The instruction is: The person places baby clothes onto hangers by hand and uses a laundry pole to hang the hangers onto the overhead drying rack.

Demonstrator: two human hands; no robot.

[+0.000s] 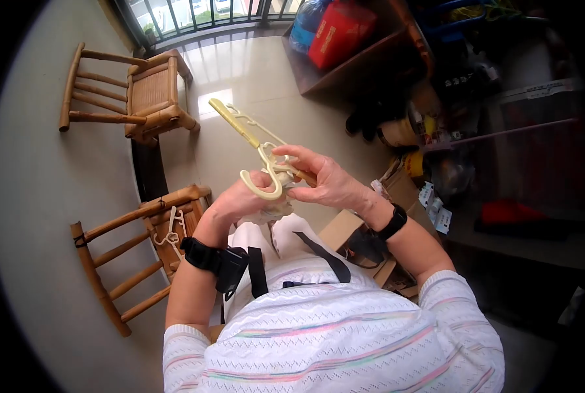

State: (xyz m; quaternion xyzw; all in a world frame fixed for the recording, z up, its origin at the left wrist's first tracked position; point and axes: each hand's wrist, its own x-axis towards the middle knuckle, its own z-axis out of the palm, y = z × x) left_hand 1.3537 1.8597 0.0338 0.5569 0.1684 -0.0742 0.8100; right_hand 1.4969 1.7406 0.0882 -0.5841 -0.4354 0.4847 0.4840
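Simply a cream-and-yellow hooked hanger [248,136]

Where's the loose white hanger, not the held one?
In the head view, the white hanger lies on the nearer bamboo chair at the person's left, seen beside the black strap on the left forearm.

My left hand [248,196] and right hand [328,180] make two. I can make out one hanger [250,137] in my grip plus one spare hanger [171,237], so two again. Two with the chairs too: near chair [135,280], far chair [151,87]. One red bag [339,33], one blue bag [303,29]. Cardboard [341,229] is too jumbled to count tbh.
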